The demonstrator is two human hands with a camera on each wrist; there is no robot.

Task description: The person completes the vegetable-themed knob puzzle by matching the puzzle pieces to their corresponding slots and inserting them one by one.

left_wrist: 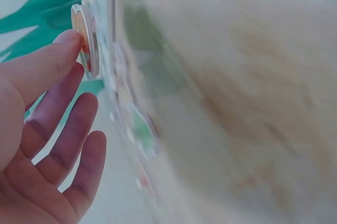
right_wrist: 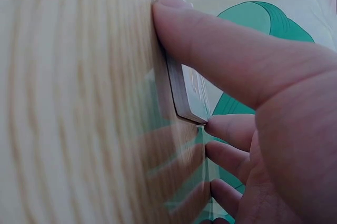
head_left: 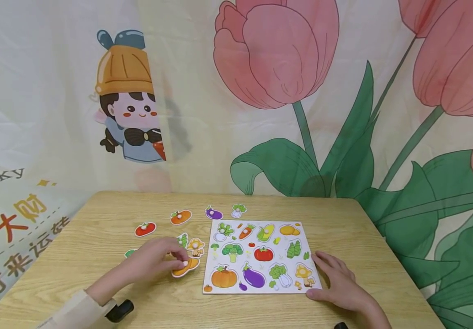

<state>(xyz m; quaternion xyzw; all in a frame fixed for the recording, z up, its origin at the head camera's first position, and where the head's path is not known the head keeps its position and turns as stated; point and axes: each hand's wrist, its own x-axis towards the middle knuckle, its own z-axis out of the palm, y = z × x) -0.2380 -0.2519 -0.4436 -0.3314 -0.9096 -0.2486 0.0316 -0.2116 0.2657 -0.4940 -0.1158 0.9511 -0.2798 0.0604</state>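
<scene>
My left hand (head_left: 158,258) pinches an orange, two-lobed, potato-shaped puzzle piece (head_left: 192,268) by its knob, beside the left edge of a white vegetable puzzle board (head_left: 238,260). In the left wrist view that piece (left_wrist: 90,42) appears edge-on at the thumb and forefinger, while the other fingers stay loose. My right hand (head_left: 341,283) rests against the board's near right corner, thumb at the near edge and fingers along the right side. The right wrist view shows the thumb touching the board's edge (right_wrist: 176,84). Radish (head_left: 221,232), carrot (head_left: 245,232) and corn (head_left: 266,233) lie in the top row.
Loose knobbed pieces lie left of and behind the board: tomato (head_left: 145,229), pumpkin (head_left: 180,217), eggplant (head_left: 213,213), bok choy (head_left: 238,210) and mushroom (head_left: 195,246). A green piece (head_left: 130,252) is partly hidden by my left arm. A printed curtain (head_left: 195,114) hangs behind the wooden table (head_left: 113,210).
</scene>
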